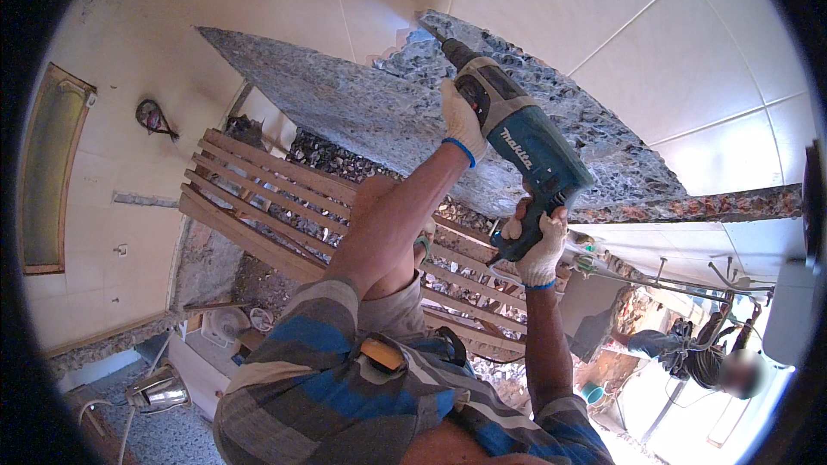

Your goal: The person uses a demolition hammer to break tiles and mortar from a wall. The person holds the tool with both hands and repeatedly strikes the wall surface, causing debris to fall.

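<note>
In both my gloved hands is a teal and black rotary hammer (536, 142), slanting up to the left. My left hand (462, 127), in a white knit glove with a blue cuff, is closed on its front part just behind the black chuck. My right hand (544, 251), gloved the same way, wraps the rear handle; its trigger finger is partly hidden. The metal bit (432, 31) meets the broken edge between the cream wall tiles (534, 9) and the bared grey, rough mortar (319, 90).
Under me is a slatted wooden platform (258, 224), with tile rubble (332, 155) beyond it. Cables hang from a cut in the wall (177, 129). Pipes (659, 284) run along the right side, near another person (659, 343). A metal work lamp (159, 392) is at lower left.
</note>
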The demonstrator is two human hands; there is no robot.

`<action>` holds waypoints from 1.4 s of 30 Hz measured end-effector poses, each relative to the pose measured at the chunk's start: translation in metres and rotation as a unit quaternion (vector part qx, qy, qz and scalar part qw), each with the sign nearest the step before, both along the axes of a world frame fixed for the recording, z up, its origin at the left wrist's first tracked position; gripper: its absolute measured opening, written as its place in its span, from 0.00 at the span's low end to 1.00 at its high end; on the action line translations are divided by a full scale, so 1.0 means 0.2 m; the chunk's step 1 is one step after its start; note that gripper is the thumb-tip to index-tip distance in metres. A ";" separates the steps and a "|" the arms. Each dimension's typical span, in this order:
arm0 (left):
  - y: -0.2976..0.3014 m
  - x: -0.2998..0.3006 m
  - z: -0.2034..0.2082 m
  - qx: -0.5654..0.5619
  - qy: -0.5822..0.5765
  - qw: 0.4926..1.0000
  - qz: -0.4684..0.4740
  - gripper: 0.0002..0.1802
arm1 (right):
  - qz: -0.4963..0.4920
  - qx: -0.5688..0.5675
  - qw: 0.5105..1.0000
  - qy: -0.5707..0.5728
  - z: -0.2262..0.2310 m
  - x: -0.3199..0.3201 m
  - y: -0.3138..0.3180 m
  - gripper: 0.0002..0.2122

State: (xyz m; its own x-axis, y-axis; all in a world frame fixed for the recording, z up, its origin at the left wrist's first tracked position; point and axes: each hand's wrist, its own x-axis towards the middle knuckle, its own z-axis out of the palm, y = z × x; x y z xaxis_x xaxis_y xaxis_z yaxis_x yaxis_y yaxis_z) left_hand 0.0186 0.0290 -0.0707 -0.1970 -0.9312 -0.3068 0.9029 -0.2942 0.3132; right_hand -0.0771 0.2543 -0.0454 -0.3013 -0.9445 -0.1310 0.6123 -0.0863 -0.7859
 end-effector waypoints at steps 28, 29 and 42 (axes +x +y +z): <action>-0.08 -0.15 0.02 0.033 -0.037 0.998 0.046 0.33 | 0.031 0.027 0.999 0.025 0.01 -0.23 -0.13 0.34; -0.09 -0.16 0.02 0.049 -0.029 0.997 0.047 0.30 | 0.029 0.026 0.999 0.027 0.01 -0.23 -0.13 0.34; -0.13 -0.23 -0.04 0.014 -0.023 0.998 0.056 0.31 | 0.041 0.015 0.999 0.028 0.01 -0.34 -0.19 0.31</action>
State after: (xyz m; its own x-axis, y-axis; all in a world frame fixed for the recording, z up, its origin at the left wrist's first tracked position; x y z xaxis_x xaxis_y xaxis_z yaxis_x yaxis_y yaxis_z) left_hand -0.0276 0.0029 -0.0792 -0.0772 -0.9373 -0.3399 0.9155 -0.2017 0.3482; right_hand -0.1443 0.2167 -0.0428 -0.2311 -0.9620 -0.1455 0.5710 -0.0131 -0.8209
